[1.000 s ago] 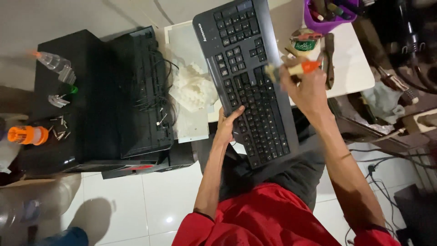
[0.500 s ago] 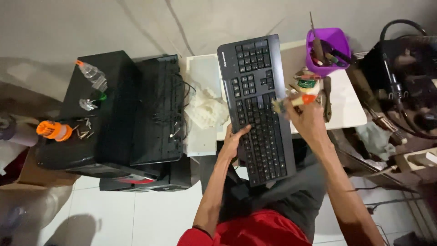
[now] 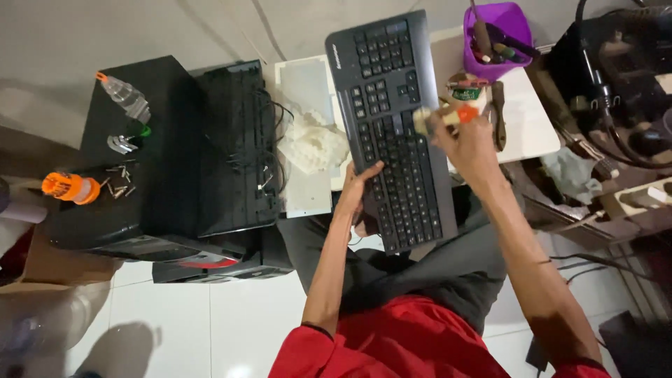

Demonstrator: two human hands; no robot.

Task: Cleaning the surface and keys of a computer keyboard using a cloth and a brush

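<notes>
A black keyboard [image 3: 388, 119] lies lengthwise, its near end on my lap and its far end on a small white table [image 3: 532, 119]. My left hand [image 3: 360, 189] grips the keyboard's left edge near its lower half. My right hand [image 3: 469, 143] is raised above the keyboard's right edge and is closed on a small brush with an orange handle [image 3: 442, 117] and pale bristles pointing at the keys.
A purple cup of tools [image 3: 495, 38] stands on the white table. A crumpled white cloth [image 3: 315, 143] lies left of the keyboard. Black computer cases [image 3: 175, 154] carry a clear bottle [image 3: 126, 94], an orange-capped tool [image 3: 70, 187] and loose screws. Cables and equipment crowd the right.
The view has shifted so everything sits lower and more to the right. My right hand with the brush has moved slightly along the keyboard's right side. My left hand keeps its grip.
</notes>
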